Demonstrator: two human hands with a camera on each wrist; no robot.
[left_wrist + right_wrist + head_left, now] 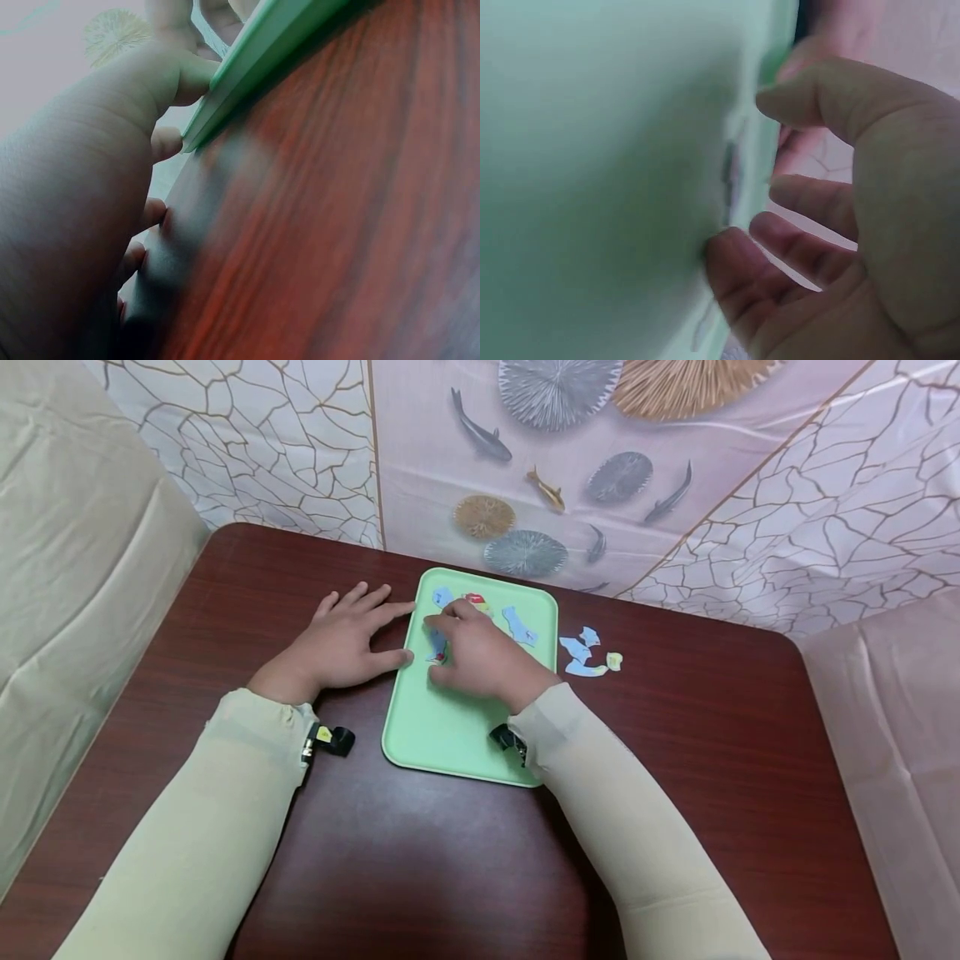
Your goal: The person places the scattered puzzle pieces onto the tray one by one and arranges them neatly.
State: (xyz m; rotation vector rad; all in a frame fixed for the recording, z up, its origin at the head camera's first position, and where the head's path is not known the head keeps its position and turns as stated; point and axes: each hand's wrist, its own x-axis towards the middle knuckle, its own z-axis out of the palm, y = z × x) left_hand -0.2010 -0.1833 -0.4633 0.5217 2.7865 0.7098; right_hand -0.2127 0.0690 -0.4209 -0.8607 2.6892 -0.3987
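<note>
A light green rectangular tray (442,735) lies on the table with several flat paper-like cutouts on it. Among them are a blue piece (442,597) near the far left corner, a red and yellow piece (476,599), and a longer blue piece (519,627) on the right. My right hand (483,652) is over the tray, its fingertips down by another blue piece (437,646) with a red spot, which it partly covers. In the right wrist view, the thumb stands apart from the bent fingers. My left hand (341,643) spreads on the table, its thumb and forefinger touching the tray's left edge.
Several loose blue and yellow cutouts (576,649) lie on the dark wooden table (697,718) just right of the tray. A patterned cloth (420,510) hangs behind the table's far edge. Plain pale cloth hangs at both sides.
</note>
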